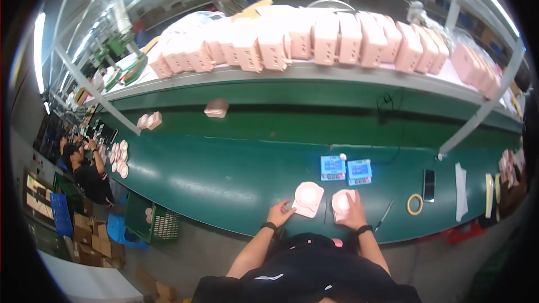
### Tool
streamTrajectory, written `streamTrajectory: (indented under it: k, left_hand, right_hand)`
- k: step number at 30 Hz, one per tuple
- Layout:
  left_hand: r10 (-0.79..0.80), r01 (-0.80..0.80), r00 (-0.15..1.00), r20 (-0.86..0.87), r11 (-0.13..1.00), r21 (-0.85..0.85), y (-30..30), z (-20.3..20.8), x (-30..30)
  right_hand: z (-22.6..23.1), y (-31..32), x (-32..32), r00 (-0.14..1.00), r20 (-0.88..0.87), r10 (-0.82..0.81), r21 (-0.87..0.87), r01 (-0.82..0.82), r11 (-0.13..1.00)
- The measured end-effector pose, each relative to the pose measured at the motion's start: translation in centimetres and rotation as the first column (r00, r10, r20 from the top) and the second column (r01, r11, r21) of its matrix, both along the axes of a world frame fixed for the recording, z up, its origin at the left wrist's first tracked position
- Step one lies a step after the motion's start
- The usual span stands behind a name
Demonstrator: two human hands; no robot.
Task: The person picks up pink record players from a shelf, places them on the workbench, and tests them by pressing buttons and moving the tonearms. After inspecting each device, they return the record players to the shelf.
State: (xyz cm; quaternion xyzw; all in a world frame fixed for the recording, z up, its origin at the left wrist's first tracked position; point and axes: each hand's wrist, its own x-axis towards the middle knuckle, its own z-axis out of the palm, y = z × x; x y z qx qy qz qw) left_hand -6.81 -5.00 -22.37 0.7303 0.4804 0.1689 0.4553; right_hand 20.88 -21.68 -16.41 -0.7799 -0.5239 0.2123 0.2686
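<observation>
1. On the table (224, 157), our left hand (278, 215), fingers parted, touches the left pink case (308, 199).
2. Our right hand (353, 216) lies over the right pink case (340, 205); grip unclear.
3. Both seem light, stiff; we'd hold rims.

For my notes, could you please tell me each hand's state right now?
Left hand: at the left pink part's edge; grip unclear.
Right hand: over the right pink part's side; grip unclear.
</observation>
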Motion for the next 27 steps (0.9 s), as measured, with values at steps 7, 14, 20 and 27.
streamTrajectory:
  k: [7, 14, 20, 27]
  left_hand:
    - [0.077, -0.080, 0.995, 0.058, 0.995, 0.055, -0.1, -1.0, -0.8]
    - [0.064, -0.061, 0.996, -0.060, 0.997, 0.043, 0.0, -1.0, -1.2]
    - [0.032, -0.035, 0.999, 0.023, 0.987, 0.157, -0.6, -1.3, -0.6]
    - [0.029, -0.033, 0.999, 0.032, 0.991, 0.132, -0.7, -1.7, -0.7]
  right_hand:
    - [0.2, 0.2, -0.2, 1.000, 0.009, -0.019, -0.015, 0.020, 1.000]
    - [-0.3, 0.6, -0.3, 1.000, 0.017, 0.016, 0.010, -0.017, 1.000]
    - [-0.4, 0.3, -0.5, 0.999, 0.006, 0.042, 0.032, -0.042, 0.999]
    - [-1.4, 0.0, 0.2, 0.999, 0.005, 0.035, 0.044, -0.035, 0.998]
